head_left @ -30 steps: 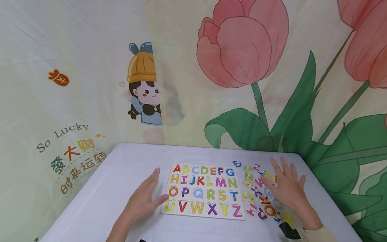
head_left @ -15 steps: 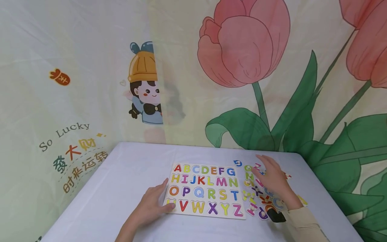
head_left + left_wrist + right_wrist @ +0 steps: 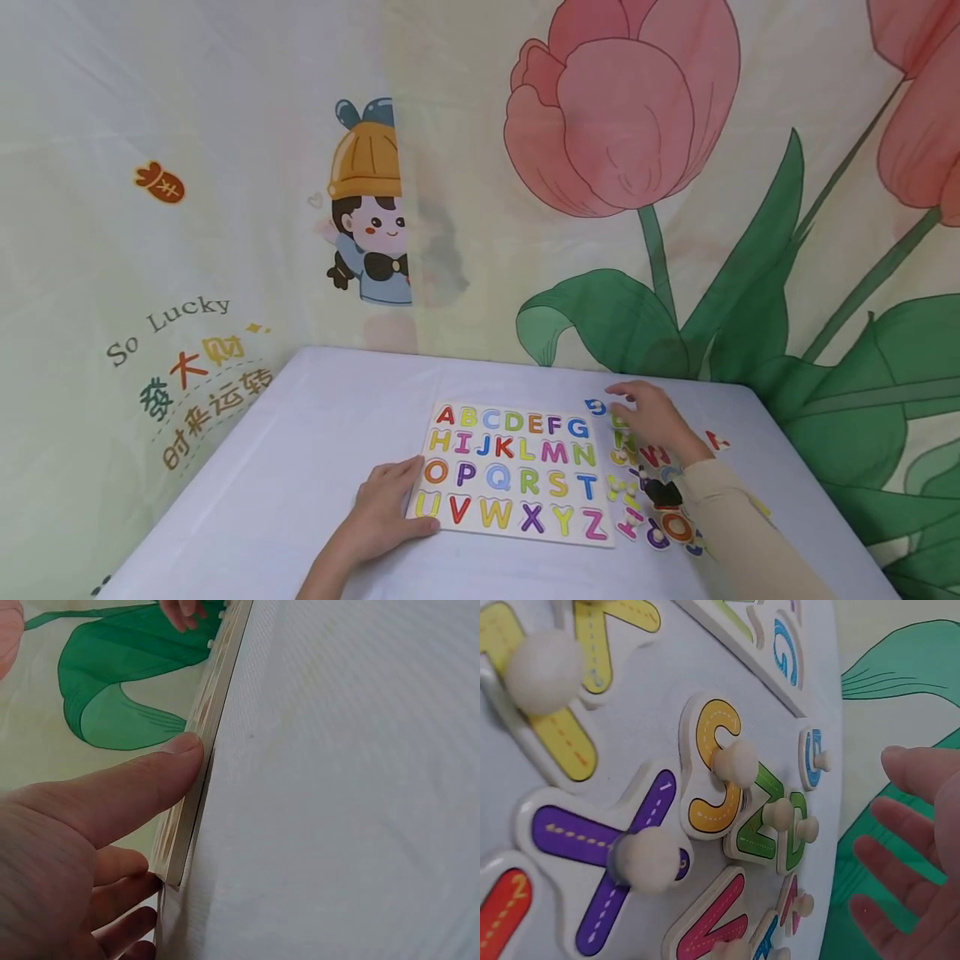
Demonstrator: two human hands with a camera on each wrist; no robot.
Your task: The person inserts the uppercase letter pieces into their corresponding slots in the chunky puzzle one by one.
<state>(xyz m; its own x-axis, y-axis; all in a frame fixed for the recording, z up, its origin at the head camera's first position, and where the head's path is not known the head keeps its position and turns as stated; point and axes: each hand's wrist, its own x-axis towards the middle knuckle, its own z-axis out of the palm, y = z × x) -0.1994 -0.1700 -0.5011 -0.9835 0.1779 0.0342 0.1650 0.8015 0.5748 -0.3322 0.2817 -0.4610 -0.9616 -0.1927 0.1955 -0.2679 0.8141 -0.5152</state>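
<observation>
An alphabet puzzle board (image 3: 482,477), with coloured letters A to Z in rows, lies on the white table. My left hand (image 3: 386,504) holds its near left corner, thumb (image 3: 161,772) on the front edge and the other fingers bent at the left side. Near the board's far right corner, a blue G piece (image 3: 595,407) with a wooden knob rests on the table. My right hand (image 3: 652,412) hovers just beside that piece, fingers (image 3: 900,817) loosely spread and holding nothing. In the right wrist view, the piece stands a short gap from the thumb.
Several knobbed letter pieces lie in a cluster right of the board, including a yellow S (image 3: 707,817), a purple X (image 3: 574,836) and an orange O (image 3: 677,527). My right forearm (image 3: 738,517) covers part of them. A tulip-printed cloth (image 3: 600,125) hangs behind the table.
My right hand has moved left from over the letter pieces to beside the blue G. My left hand has come down to the board's near left corner and now holds it.
</observation>
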